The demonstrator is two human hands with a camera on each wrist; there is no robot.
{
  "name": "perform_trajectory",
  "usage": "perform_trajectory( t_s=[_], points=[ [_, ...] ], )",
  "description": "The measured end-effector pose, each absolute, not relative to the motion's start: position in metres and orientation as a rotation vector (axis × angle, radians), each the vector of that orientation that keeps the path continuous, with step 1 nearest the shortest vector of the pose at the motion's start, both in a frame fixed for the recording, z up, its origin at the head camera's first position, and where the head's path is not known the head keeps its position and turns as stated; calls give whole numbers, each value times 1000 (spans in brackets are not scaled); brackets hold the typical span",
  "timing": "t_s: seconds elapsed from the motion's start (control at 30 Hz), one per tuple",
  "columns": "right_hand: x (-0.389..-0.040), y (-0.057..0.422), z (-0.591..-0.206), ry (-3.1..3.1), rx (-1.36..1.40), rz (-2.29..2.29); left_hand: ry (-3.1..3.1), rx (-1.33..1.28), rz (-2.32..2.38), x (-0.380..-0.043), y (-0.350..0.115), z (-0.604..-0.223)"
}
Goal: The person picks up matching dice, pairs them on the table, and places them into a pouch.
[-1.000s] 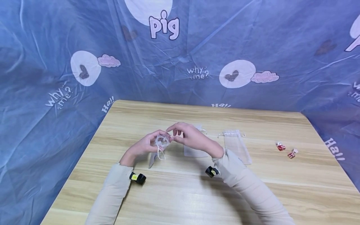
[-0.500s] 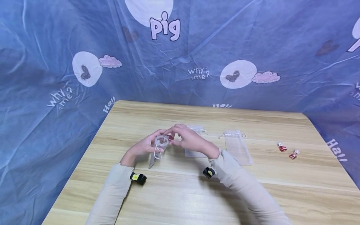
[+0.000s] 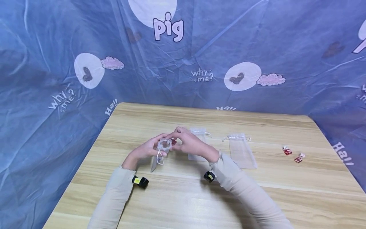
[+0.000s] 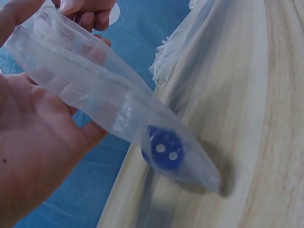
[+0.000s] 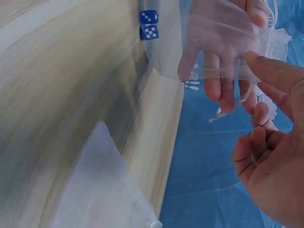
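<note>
Gripping the sheer white drawstring pouch (image 4: 126, 97), left hand (image 3: 146, 147) held it mouth-up, long axis slanting down to wood-grain worktop (image 3: 183, 203). Right hand (image 3: 190, 142) had shifted left; grip unclear.

Blue curtain (image 3: 183, 52), top: "pig" (image 3: 168, 29) – puffy pale letters, dark outline.
Curtain, middle: "why me?" (image 3: 202, 75), in white.
Curtain, left side: "why me?" (image 3: 63, 98) again, slanting.
Curtain, by the tabletop edge: "Ha!!" three times – left (image 3: 111, 107), centre (image 3: 226, 108), right (image 3: 343, 155).
Curtain, far right: pale letter (image 3: 359, 47), cut by the frame, not identifiable.
Yellow stickers: one on each wrist camera, left (image 3: 137, 180) and right (image 3: 211, 176); marks too small to read.
Lower blue die (image 5: 150, 33), right wrist view: appears to show five.
Upper blue die (image 5: 149, 17): count uncertain.
Red dice (image 3: 298, 160), white dice (image 3: 301, 155): pips too small to count.
</note>
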State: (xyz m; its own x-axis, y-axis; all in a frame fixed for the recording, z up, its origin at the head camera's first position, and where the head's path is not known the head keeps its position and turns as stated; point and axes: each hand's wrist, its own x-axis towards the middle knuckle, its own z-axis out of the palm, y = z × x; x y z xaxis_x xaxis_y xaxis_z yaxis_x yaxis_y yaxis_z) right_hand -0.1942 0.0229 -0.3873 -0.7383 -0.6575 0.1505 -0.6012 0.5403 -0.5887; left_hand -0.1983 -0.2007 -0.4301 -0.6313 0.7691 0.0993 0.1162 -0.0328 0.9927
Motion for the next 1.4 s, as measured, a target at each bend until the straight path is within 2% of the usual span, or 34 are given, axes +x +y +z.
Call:
perform_trajectory(
  t_s=[0.33,0.63,0.97,1.17,1.4],
  points=[
    [-191,23,-386,2732,-1038,-993,1955,875,1679,-201,-203,-428],
    [-192,24,-384,2711,-1018,-1047,2142,681,1867,-200,-204,-425],
    [-194,25,-387,2729,-952,-1020,2268,584,1994,-202,-209,-427],
    [-194,28,-388,2791,-955,-1048,2472,578,1915,-206,-213,-428],
    [-195,37,-386,2813,-1004,-1121,2431,611,1987,-205,-215,-425]
  ],
)
